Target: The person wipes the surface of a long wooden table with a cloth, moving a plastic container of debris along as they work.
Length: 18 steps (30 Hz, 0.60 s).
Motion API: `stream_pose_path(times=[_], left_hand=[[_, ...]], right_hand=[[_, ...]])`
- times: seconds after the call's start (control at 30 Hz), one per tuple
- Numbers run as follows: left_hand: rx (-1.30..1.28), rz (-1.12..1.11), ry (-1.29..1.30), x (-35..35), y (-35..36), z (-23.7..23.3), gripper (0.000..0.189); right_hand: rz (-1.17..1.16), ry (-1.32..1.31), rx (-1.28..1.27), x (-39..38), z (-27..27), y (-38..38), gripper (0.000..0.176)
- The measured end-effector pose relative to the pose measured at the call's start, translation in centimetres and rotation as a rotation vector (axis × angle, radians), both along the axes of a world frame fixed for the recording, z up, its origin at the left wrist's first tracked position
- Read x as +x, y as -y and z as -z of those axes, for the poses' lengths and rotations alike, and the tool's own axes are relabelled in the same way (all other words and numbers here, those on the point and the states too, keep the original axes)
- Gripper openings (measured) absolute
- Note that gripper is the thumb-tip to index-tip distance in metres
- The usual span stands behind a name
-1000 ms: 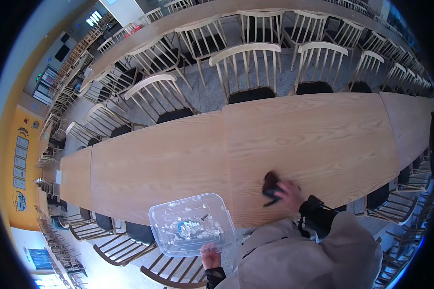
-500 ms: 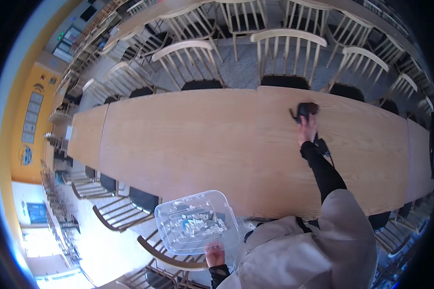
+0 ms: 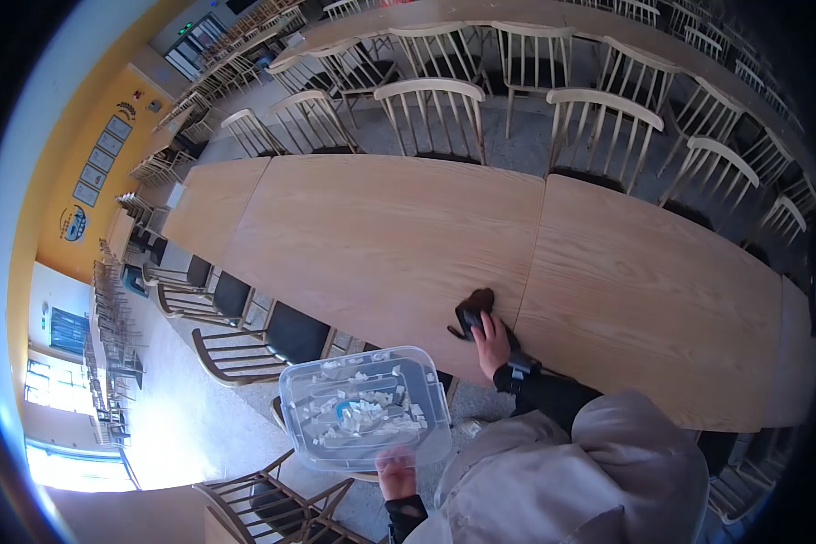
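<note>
Head view: you press a dark cloth (image 3: 472, 306) on a long wooden table (image 3: 381, 236).
Your right hand (image 3: 492, 340) is clamped on the cloth near the table's near edge. Your left hand (image 3: 394, 469) grips the rim of a clear plastic bin (image 3: 363, 417) of white scraps, held off the table's near edge above chairs (image 3: 254, 340).

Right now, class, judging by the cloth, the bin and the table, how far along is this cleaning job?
Done: the clear bin already holds white scraps. In hand: the right hand presses a dark cloth on the table near its front edge; the left hand holds the bin. Left: probably the table farther along.
</note>
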<state>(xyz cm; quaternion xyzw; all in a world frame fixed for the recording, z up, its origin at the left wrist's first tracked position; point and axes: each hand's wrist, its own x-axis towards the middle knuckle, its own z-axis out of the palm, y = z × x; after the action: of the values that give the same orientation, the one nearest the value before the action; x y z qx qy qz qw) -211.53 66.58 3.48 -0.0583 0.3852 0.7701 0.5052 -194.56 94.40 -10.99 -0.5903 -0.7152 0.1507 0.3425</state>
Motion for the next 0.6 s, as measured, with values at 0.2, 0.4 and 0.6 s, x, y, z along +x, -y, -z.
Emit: stream_pose_path(times=[0.2,0.4,0.6], left_hand=[[-0.038,0.065,0.012,-1.7,1.4,-0.4,0.03],[0.034,0.199,0.043,-5.3,1.7,2.2,0.032],[-0.005,0.136,0.051,-5.3,0.1,1.9,0.035]], right_hand=[[-0.013,0.11,0.026,-2.7,1.3,7.6,0.033],[0.211,-0.064,-0.084,-3.5,-0.3,5.9,0.045],[0.487,-0.059,-0.094,-1.5,0.2,-3.4,0.045]])
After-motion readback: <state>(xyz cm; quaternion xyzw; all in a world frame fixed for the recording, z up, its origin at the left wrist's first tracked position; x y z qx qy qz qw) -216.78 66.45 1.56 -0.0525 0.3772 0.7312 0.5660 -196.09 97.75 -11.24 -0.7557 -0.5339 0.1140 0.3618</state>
